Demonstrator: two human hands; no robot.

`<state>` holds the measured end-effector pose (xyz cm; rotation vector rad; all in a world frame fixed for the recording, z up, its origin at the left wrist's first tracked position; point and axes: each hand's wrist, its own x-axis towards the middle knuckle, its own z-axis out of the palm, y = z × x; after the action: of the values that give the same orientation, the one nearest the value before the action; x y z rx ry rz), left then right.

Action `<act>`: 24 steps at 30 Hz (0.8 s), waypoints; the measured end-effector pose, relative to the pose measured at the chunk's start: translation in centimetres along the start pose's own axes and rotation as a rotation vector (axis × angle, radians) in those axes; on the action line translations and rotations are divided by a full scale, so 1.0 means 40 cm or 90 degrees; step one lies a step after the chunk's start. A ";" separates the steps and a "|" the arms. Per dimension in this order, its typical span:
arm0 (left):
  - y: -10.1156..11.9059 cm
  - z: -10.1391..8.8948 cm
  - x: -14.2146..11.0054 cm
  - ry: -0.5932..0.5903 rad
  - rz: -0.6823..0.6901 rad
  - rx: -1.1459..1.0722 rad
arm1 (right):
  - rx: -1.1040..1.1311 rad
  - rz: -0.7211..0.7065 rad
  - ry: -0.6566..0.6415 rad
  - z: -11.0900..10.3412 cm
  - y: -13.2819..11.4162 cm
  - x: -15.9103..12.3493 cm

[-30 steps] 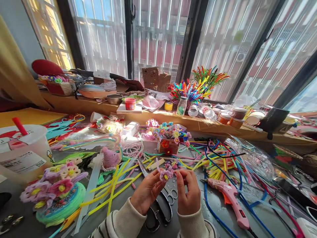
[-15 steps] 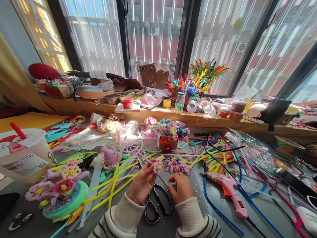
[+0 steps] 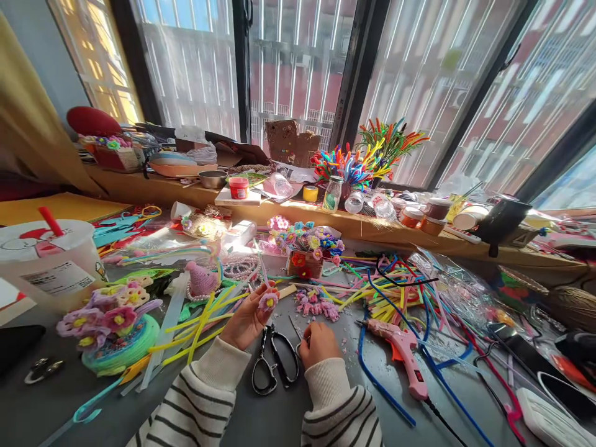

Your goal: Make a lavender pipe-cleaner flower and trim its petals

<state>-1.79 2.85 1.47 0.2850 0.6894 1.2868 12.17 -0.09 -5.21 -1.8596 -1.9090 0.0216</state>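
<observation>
My left hand (image 3: 246, 323) is closed in a pinch on a small pink-lilac pipe-cleaner flower (image 3: 268, 301) with a yellow centre; its pale stem rises above the fingers. My right hand (image 3: 321, 344) rests low over the table, fingers curled round a thin pointed metal tool (image 3: 295, 325). Its handle is mostly hidden, so its exact kind does not show. Between my hands lie black-handled scissors (image 3: 264, 376), their blades partly behind my left hand. A heap of pink fuzzy pieces (image 3: 317, 304) lies just beyond my right hand.
A pink glue gun (image 3: 404, 354) and blue pipe cleaners (image 3: 382, 382) lie at right. Yellow pipe cleaners (image 3: 200, 329), a flower-topped green piece (image 3: 123, 344) and a lidded drink cup (image 3: 51, 267) are at left. A flower box (image 3: 305, 264) stands behind; jars line the sill.
The view has shifted a little. My right hand has lowered and closed round the thin metal tool lying beside the scissors. My left hand still pinches the flower, now farther from my right hand.
</observation>
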 end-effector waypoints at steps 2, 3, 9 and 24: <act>0.000 -0.002 0.003 -0.001 0.004 0.004 | 0.021 -0.023 0.026 0.006 -0.001 -0.007; 0.000 -0.003 0.005 -0.006 -0.003 0.011 | 0.042 -0.037 0.043 0.011 -0.003 -0.011; -0.009 -0.015 0.017 -0.007 -0.008 -0.005 | 0.133 -0.096 0.094 0.022 -0.008 -0.025; 0.007 -0.015 0.018 -0.108 0.048 -0.153 | -0.106 -0.211 -0.103 -0.001 -0.118 0.197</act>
<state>-2.31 3.50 0.96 0.2217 0.3780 1.3853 8.00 7.00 -1.10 -1.6606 -2.3746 -0.1001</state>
